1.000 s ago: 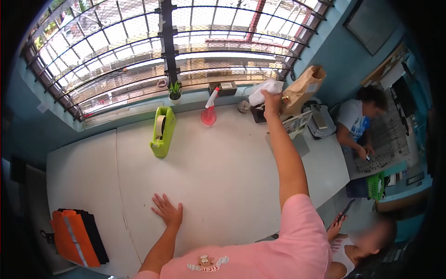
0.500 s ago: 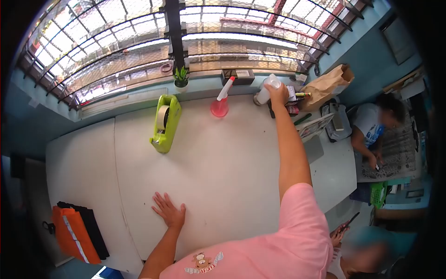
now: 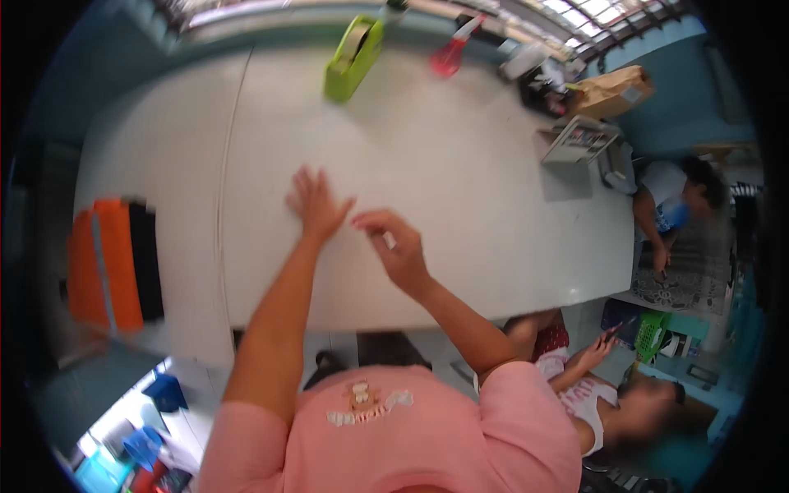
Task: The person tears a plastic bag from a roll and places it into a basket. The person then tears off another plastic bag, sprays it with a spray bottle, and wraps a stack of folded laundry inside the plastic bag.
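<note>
My left hand is over the white table, its fingers spread and nothing in it; motion blurs it. Close beside it on the right is my right hand, its fingers curled in toward the thumb. Whether something small sits in those fingers I cannot make out. Farther up the table stand a green tape dispenser and a spray bottle with pink liquid. A whitish translucent container is at the back right, away from both hands.
Folded orange and black cloth lies at the left. At the right are a paper bag, a tilted framed board and a grey bin. Two people sit to the right, one with a phone.
My right hand has let go of the white container at the back and come in beside my left hand. The left hand has shifted on the table. The view has tilted down.
</note>
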A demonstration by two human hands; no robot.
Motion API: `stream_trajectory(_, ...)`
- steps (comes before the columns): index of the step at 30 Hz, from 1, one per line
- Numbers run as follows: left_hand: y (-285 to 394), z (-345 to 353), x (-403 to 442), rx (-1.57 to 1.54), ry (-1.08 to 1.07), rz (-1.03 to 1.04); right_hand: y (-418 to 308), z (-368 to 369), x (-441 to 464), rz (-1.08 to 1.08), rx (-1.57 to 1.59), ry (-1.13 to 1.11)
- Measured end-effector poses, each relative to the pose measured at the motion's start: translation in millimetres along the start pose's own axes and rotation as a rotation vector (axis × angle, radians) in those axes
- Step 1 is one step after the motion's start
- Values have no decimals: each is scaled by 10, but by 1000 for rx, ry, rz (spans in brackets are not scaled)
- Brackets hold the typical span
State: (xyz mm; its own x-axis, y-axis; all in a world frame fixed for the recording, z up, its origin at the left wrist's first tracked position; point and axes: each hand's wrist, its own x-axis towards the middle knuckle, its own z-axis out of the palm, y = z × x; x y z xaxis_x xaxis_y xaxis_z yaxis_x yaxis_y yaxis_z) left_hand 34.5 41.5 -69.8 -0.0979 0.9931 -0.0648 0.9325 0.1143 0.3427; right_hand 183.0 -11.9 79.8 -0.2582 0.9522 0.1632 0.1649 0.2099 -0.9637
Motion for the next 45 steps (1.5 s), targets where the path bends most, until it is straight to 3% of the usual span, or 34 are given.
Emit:
stream_trajectory(2,-353,-230,44,-27,-121,217,35,505,-851,-86,23,-179)
stream_trajectory(3,-565,-415,33,-323,-211,176,23,689,-1260,-66,41,-209)
stream_trajectory(4,-789,-581,-119,-623,-290,131,-2,803,-1676,82,4,-401)
stream_trajectory(5,-993,-776,-389,-630,-288,100,3,905,-2052,221,-43,-595)
stream_trajectory(7,-1394,-1073,-874,-322,58,256,204,1118,-2839,343,-26,-653)
stream_trajectory(12,-2505,-1128,-1862,-88,209,263,667,1378,-3817,653,-81,-761)
stream_trajectory(14,-2703,-1081,-2047,-58,166,196,909,1422,-3763,587,-248,-847)
stream_trajectory(17,-2859,-950,-2167,69,282,225,1431,1409,-3552,607,-383,-895)
stream_trajectory(19,-2777,-896,-2207,83,322,168,1974,1352,-3324,534,-519,-672)
stream_trajectory(21,-2773,-862,-2155,98,373,133,2635,1185,-3023,427,-719,-696)
stream_trajectory(22,-2807,-840,-2163,116,381,146,2919,1097,-2955,346,-896,-719)
stream_trajectory(26,-2829,-910,-2084,130,493,377,3761,962,-2484,391,-1131,-553)
stream_trajectory(29,-2494,-955,-2201,104,361,46,4428,868,-2270,309,-1217,-429)
stream_trajectory(30,-2534,-937,-2193,169,371,43,4540,876,-2211,305,-1218,-424)
stream_trajectory(32,-2642,-912,-2155,180,365,134,4607,894,-2105,306,-1147,-287)
stream_trajectory(35,-2847,-930,-2092,16,302,415,4453,922,-2072,312,-1153,-343)
stream_trajectory(38,-2808,-935,-2094,-7,276,539,4474,954,-2068,289,-1146,-335)
stream_trajectory(40,-2645,-938,-2187,-87,292,474,4463,932,-2141,326,-1177,-390)
stream_trajectory(42,-2617,-931,-2213,-30,274,450,4358,1019,-2331,134,-1137,-501)
stream_trajectory(45,-2551,-968,-2218,-40,235,366,4179,1382,-2732,220,-1179,-508)
